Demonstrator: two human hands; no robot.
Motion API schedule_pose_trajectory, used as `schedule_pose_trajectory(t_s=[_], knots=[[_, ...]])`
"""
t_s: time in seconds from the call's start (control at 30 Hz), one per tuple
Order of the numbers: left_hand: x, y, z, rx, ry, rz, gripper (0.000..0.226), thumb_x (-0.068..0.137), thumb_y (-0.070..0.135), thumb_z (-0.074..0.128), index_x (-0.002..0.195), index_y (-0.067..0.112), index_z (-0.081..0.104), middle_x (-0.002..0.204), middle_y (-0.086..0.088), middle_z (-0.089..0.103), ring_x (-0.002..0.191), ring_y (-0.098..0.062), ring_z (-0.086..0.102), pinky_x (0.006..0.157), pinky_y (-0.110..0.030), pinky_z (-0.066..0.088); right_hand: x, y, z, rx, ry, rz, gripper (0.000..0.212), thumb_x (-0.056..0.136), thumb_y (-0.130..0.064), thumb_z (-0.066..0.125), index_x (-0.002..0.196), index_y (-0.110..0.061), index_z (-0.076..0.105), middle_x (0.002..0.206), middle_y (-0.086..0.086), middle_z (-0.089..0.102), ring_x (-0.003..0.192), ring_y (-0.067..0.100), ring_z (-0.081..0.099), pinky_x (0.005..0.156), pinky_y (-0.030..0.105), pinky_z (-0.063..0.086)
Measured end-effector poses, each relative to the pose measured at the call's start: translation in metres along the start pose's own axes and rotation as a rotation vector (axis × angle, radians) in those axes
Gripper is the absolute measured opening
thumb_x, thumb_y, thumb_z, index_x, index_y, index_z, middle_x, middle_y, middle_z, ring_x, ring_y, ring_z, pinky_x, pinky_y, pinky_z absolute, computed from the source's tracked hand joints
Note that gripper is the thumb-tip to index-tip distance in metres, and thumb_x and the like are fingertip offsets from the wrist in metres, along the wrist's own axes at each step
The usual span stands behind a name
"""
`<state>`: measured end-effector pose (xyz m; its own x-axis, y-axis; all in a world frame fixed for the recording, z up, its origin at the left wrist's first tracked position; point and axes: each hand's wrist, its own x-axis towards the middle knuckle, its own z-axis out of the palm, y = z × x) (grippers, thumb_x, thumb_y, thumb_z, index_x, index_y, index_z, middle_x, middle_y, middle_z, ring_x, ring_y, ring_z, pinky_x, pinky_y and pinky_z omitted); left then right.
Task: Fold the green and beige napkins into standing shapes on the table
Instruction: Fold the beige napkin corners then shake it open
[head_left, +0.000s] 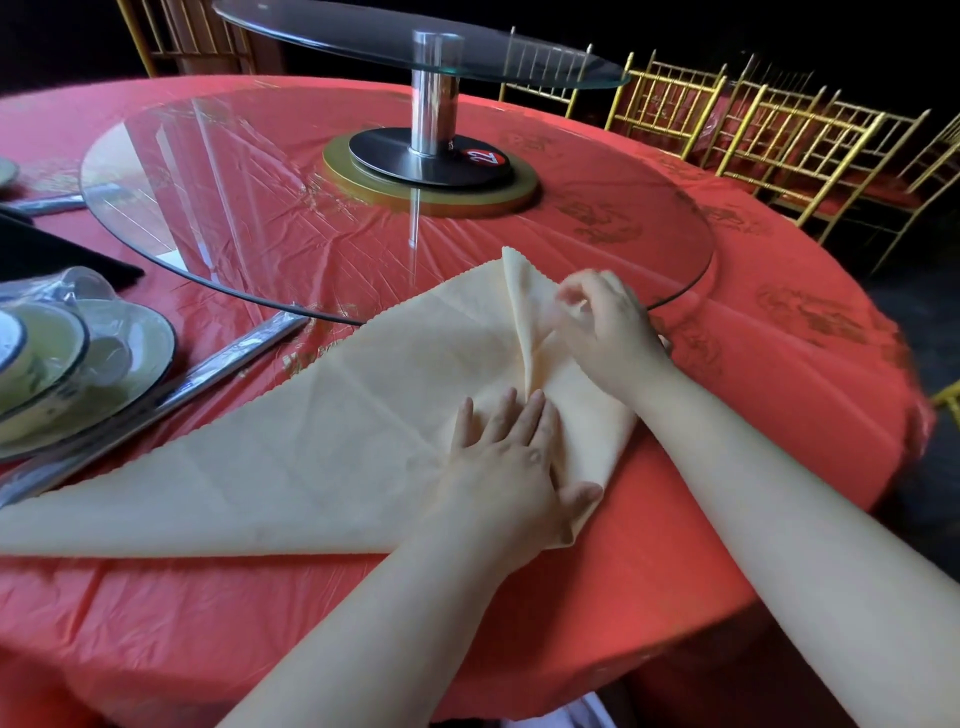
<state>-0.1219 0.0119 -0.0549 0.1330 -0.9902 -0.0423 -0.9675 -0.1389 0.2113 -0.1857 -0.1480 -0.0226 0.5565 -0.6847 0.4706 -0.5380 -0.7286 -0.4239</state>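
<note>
Left hand (511, 457) spread flat on beige napkin (291, 441), right hand (605, 327) pinching its folded flap

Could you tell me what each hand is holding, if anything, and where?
The right hand pinches the folded-over flap of the beige cloth napkin near its upper edge. The left hand grips nothing, pressing flat on it.

A plain beige napkin (322, 441) is spread on a counter covered by a red tablecloth (753, 364) printed with faint gold motifs. Gold-painted chairs (675, 109) are seen behind, and pale green plates (130, 374) rimmed in dark blue.
</note>
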Motion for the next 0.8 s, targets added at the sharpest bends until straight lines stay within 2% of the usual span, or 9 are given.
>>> schedule_pose_trajectory(t_s=[0.07,0.13,0.27,0.4,0.47,0.57,0.67,0.8], knots=[[0.000,0.000,-0.001,0.011,-0.017,0.011,0.084,0.087,0.068,0.022,0.148,0.017,-0.005,0.157,0.005,-0.009,0.143,-0.016,-0.014,0.114,-0.047,-0.012,-0.035,-0.001,-0.019,0.114,-0.182,-0.111,0.040,0.073,-0.050,0.047,0.088,-0.016,0.064,0.092,0.001,0.058,0.091,0.019,0.055,0.089,0.036,0.041],[0.001,0.000,-0.001,0.016,-0.045,0.014,0.087,0.085,0.070,0.021,0.148,0.018,-0.007,0.157,0.005,-0.010,0.144,-0.017,-0.013,0.114,-0.047,-0.010,-0.069,0.003,-0.034,0.116,-0.326,-0.172,0.029,0.074,-0.045,0.054,0.088,-0.021,0.064,0.093,-0.007,0.057,0.093,0.010,0.055,0.090,0.032,0.043],[0.003,0.000,-0.003,0.047,-0.097,0.011,0.091,0.082,0.073,0.022,0.148,0.017,-0.009,0.157,0.004,-0.013,0.143,-0.018,-0.015,0.114,-0.048,-0.007,-0.104,0.014,-0.038,0.075,-0.421,-0.156,0.029,0.075,-0.050,0.052,0.089,-0.026,0.060,0.105,-0.020,0.051,0.100,-0.009,0.047,0.104,0.039,0.033],[0.005,0.002,-0.006,0.067,-0.163,0.004,0.098,0.079,0.076,0.025,0.147,0.016,-0.012,0.156,0.004,-0.017,0.143,-0.019,-0.017,0.114,-0.049,-0.008,-0.104,0.018,-0.037,0.058,-0.499,-0.071,0.030,0.069,-0.064,0.048,0.083,-0.038,0.043,0.121,-0.021,0.045,0.113,-0.022,0.033,0.114,0.039,0.012],[0.006,0.003,-0.010,0.076,-0.214,0.001,0.102,0.077,0.078,0.028,0.146,0.016,-0.015,0.155,0.003,-0.019,0.142,-0.020,-0.020,0.114,-0.049,-0.009,-0.101,0.020,-0.038,0.029,-0.529,-0.029,0.035,0.068,-0.064,0.056,0.082,-0.037,0.040,0.134,-0.019,0.038,0.125,-0.018,0.025,0.116,0.038,0.005],[0.006,0.004,-0.014,0.082,-0.275,0.002,0.105,0.077,0.077,0.033,0.144,0.016,-0.020,0.154,0.003,-0.023,0.141,-0.020,-0.022,0.114,-0.050,-0.010,-0.097,0.022,-0.039,0.013,-0.569,0.006,0.034,0.073,-0.051,0.066,0.088,-0.032,0.043,0.149,-0.011,0.025,0.138,-0.009,0.010,0.115,0.031,-0.003],[0.007,0.002,-0.016,0.072,-0.301,0.020,0.109,0.075,0.078,0.035,0.144,0.016,-0.022,0.154,0.002,-0.025,0.140,-0.020,-0.024,0.114,-0.050,-0.011,-0.092,0.026,-0.041,0.025,-0.589,0.024,0.031,0.076,-0.046,0.068,0.093,-0.031,0.046,0.154,-0.007,0.015,0.140,-0.004,-0.003,0.112,0.030,-0.007],[0.008,-0.001,-0.017,0.071,-0.333,0.041,0.113,0.072,0.079,0.038,0.143,0.016,-0.024,0.152,0.002,-0.028,0.140,-0.021,-0.026,0.114,-0.051,-0.012,-0.081,0.043,-0.048,0.003,-0.579,0.093,0.027,0.080,-0.044,0.065,0.097,-0.031,0.048,0.156,-0.004,0.011,0.139,-0.005,-0.007,0.111,0.031,-0.008]])
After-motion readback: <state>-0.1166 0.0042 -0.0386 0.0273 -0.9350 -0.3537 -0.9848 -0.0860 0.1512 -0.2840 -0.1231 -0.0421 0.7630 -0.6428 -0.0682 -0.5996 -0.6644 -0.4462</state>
